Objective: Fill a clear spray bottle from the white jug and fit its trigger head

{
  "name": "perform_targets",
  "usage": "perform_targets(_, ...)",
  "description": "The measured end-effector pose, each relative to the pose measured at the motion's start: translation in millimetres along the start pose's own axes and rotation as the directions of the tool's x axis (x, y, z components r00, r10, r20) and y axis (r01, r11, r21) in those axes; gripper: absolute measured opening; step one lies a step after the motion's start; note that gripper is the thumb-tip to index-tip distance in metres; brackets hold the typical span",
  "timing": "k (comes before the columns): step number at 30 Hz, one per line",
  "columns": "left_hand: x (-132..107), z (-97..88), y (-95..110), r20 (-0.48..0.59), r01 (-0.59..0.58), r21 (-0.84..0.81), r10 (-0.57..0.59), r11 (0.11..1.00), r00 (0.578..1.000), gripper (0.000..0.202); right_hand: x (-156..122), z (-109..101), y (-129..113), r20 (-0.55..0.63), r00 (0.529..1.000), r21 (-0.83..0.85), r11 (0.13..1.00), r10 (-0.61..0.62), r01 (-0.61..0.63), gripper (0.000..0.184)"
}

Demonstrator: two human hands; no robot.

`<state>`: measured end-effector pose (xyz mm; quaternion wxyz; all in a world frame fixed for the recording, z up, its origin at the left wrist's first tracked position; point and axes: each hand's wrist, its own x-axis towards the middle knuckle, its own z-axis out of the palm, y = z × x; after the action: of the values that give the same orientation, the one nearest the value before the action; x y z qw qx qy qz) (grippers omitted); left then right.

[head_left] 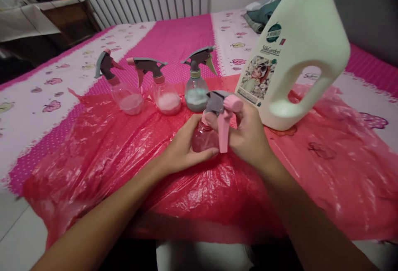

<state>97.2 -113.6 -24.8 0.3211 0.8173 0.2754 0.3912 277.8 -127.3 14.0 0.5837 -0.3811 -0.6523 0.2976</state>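
Note:
My left hand [189, 142] is wrapped round the clear pink body of a spray bottle [204, 139] close to the red plastic sheet. At the bottle's neck, my right hand [250, 132] grips the grey and pink trigger sprayer [223, 109]. Part of the sprayer's collar is hidden by my fingers, so I cannot tell whether it is screwed tight. Behind my hands stand two pink spray bottles, one tilted at the left [129, 98] and one in the middle [167, 98], plus a green spray bottle [196, 92]. Each holds some liquid low down.
A large pale green detergent jug [298, 55] with a handle stands right of my hands. Red plastic sheeting [108, 146] covers the near part of the pink and white bed [183, 34]. Folded clothes [264, 13] lie at the back, and a wooden cabinet [66, 22] stands at the left.

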Motion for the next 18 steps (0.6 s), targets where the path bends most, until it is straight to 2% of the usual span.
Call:
perform_targets(3, -0.1, 0.0, -2.6, -0.004, 0.001, -0.010, -0.001, 1.000, 1.000, 0.056, -1.1, 2.6, 1.1, 0.044, 0.999, 0.054, 0.998, 0.014, -0.017, 0.020)
perform_targets(7, -0.2, -0.4, -3.5, 0.005, 0.014, -0.029, -0.014, 0.999, 1.000, 0.052, -2.2, 4.0, -3.9, 0.003, 0.997, -0.149, 0.986, -0.079, 0.079, 0.020)
perform_targets(9, -0.9, -0.6, -2.5, 0.024, 0.026, -0.022, -0.026, 0.999, 0.999, 0.050, -2.4, 3.7, -5.2, -0.001, 0.996, -0.196, 0.977, -0.089, 0.087, 0.024)
perform_targets(12, -1.9, -0.6, -0.4, 0.024, 0.031, -0.001, -0.031, 1.000, 0.999, 0.047, -2.4, 3.6, -2.0, 0.031, 0.999, -0.081, 0.997, -0.012, 0.015, 0.029)
perform_targets(15, -1.8, -0.8, 0.4, -0.005, 0.006, 0.021, -0.006, 1.000, 1.000, 0.057, -2.3, 3.7, 2.6, 0.071, 0.997, 0.037, 0.998, 0.044, -0.047, 0.027)
perform_targets(18, -0.3, -1.3, 1.4, -0.008, 0.016, 0.019, -0.016, 1.000, 1.000, 0.059, -2.8, 2.7, 0.9, 0.053, 0.998, -0.048, 0.999, 0.017, -0.014, 0.018)
